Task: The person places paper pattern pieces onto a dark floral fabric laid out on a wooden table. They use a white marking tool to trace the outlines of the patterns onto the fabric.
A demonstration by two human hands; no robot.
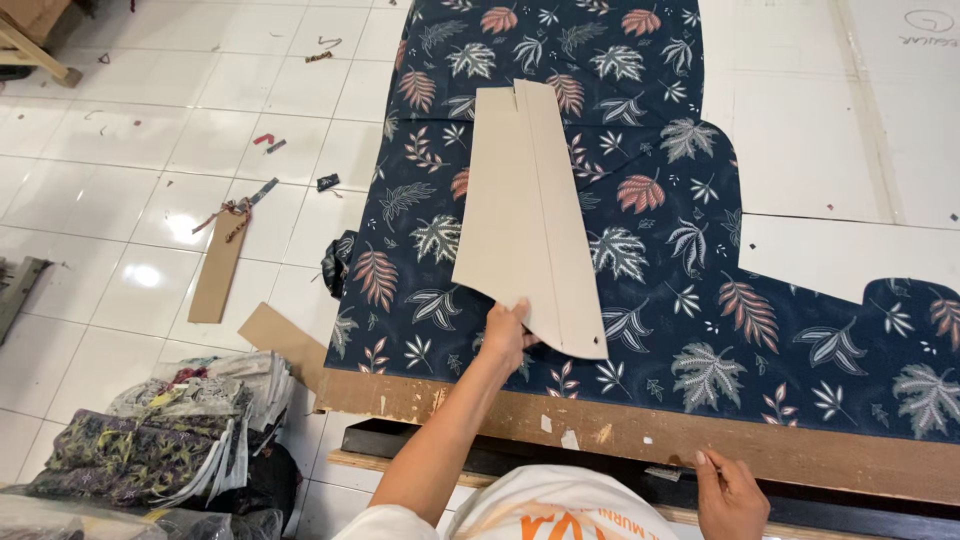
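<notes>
My left hand (505, 335) pinches the near edge of a long tan cardboard pattern piece (520, 215), which lies on dark navy fabric (700, 300) printed with orange, white and grey leaves. The pattern runs from a narrow far end to a wider near end, with a crease down its length. The fabric is spread over a table with a brown wooden front edge (620, 430). My right hand (730, 495) rests on that front edge at the lower right, fingers loosely curled and holding nothing.
White board (850, 120) shows on the table where the fabric is cut away at right. On the tiled floor to the left lie cardboard strips (218, 275), fabric scraps (268, 142) and a pile of folded patterned cloth (170, 430).
</notes>
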